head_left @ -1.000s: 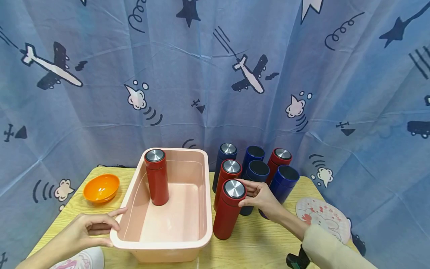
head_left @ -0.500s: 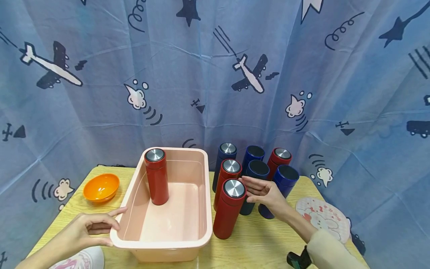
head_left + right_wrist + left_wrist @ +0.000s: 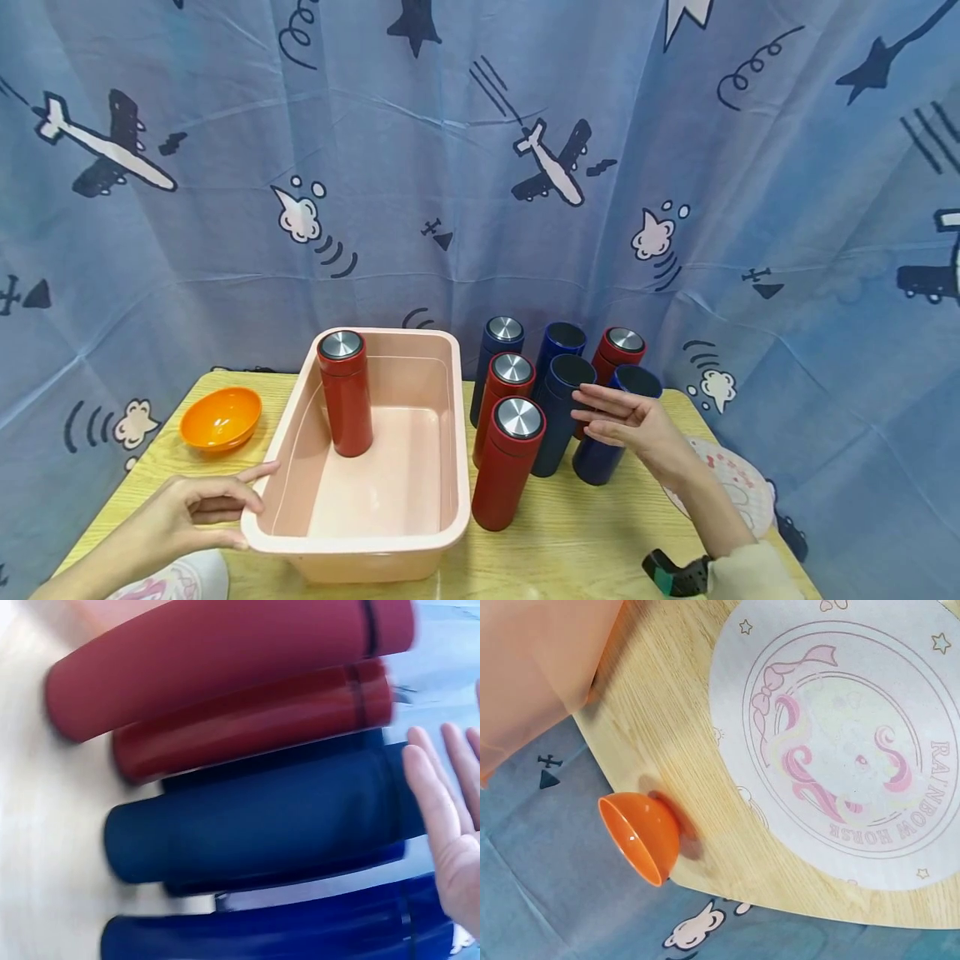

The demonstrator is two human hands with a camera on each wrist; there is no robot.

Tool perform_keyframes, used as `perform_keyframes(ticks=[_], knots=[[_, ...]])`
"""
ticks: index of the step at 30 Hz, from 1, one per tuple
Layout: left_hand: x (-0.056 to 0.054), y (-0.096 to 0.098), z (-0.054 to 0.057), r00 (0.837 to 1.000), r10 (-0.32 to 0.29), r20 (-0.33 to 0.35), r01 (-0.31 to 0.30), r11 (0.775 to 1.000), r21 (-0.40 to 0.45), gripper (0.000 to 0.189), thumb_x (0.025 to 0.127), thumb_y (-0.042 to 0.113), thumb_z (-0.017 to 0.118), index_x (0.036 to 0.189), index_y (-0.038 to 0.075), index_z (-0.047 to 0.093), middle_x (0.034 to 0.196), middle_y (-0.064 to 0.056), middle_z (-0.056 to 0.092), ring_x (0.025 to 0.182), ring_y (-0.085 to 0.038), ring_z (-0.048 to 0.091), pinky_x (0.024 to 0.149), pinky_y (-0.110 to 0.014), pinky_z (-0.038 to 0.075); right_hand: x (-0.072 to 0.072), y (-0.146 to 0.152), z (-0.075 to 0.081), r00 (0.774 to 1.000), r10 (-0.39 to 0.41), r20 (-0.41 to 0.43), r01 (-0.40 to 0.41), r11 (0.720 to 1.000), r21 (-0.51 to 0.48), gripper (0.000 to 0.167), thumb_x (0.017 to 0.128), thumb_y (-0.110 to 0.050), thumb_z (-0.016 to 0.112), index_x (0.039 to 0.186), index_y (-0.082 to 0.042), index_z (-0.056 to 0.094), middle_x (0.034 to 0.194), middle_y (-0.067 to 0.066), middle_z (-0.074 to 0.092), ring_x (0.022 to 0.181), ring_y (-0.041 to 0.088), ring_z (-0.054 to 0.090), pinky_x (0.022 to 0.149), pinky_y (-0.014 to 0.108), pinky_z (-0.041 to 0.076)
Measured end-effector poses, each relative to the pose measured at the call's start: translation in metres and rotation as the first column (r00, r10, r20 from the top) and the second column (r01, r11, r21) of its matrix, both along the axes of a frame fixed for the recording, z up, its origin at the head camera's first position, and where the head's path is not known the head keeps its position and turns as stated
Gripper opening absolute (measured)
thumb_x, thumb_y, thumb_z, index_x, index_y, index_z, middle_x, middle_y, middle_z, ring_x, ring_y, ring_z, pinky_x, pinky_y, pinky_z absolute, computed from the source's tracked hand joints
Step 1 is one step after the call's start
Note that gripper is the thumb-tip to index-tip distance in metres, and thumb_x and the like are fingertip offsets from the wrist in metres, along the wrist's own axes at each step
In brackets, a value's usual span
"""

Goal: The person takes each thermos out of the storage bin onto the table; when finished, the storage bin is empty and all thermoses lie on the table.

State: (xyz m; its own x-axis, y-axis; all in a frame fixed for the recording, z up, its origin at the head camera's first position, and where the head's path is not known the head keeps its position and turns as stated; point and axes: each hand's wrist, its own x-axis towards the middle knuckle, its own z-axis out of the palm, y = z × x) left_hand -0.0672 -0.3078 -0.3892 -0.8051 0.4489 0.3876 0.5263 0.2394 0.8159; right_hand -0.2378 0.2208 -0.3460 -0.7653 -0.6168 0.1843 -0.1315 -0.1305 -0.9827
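Observation:
My left hand grips the front left corner of a pale pink plastic tub, its thumb low and index finger along the rim. Inside the tub stands a red thermos with a silver lid top. My right hand is held with fingers straight, apart from the front red thermos and in front of the blue thermoses in the head view. In the right wrist view its fingers are beside the top of a dark blue thermos. The left hand is not visible in the left wrist view.
Several more red and blue thermoses stand grouped right of the tub, among them a second red thermos and a bright blue thermos. An orange bowl sits left. Round printed mats and a black strap are near the front.
My right hand has let go of the front red thermos and moved right, away from it. The thermos stays upright beside the tub. My left hand keeps its hold on the tub.

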Motion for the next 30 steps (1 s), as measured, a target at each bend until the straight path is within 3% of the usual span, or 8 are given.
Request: perform_keyframes(ticks=[5,10,18,30], knots=[[0.001,0.0,0.0,1.0,0.011,0.002,-0.011,1.0,-0.01,0.037,0.072,-0.009,0.075,0.105,0.005,0.067,0.135,0.013,0.054,0.111,-0.002,0.059,0.076,-0.027,0.058,0.006,-0.001,0.015,1.0,-0.009,0.005,0.009,1.0,-0.011,0.045,0.095,0.009,0.05,0.133,-0.013,0.056,0.129,0.0,0.06,0.113,0.017,0.061,0.093,0.032,0.052],[0.001,0.0,0.001,1.0,0.026,0.012,-0.026,1.0,-0.017,0.037,0.072,-0.009,0.075,0.105,0.005,0.067,0.134,0.014,0.054,0.11,-0.001,0.059,0.075,-0.026,0.059,0.014,-0.012,0.035,1.0,-0.005,-0.001,0.005,1.0,-0.025,0.043,0.095,0.008,0.051,0.131,-0.013,0.058,0.126,0.001,0.062,0.111,0.018,0.062,0.092,0.033,0.053],[0.001,0.001,0.001,1.0,0.017,0.005,-0.017,1.0,-0.013,0.037,0.072,-0.009,0.075,0.105,0.005,0.067,0.135,0.015,0.053,0.111,0.0,0.058,0.076,-0.025,0.058,0.021,-0.041,0.06,1.0,0.001,-0.019,-0.001,1.0,-0.003,0.042,0.093,0.006,0.055,0.133,-0.005,0.055,0.124,0.002,0.064,0.109,0.02,0.063,0.09,0.034,0.054],[-0.002,0.0,-0.002,0.998,-0.032,-0.051,0.033,0.999,0.025,0.041,0.07,-0.014,0.074,0.107,0.003,0.065,0.137,0.006,0.054,0.113,-0.004,0.058,0.077,-0.028,0.058,0.021,-0.09,0.093,0.999,-0.04,-0.013,0.04,0.998,0.041,0.052,0.09,0.004,0.061,0.138,0.01,0.041,0.121,0.004,0.065,0.106,0.02,0.065,0.091,0.039,0.054]])
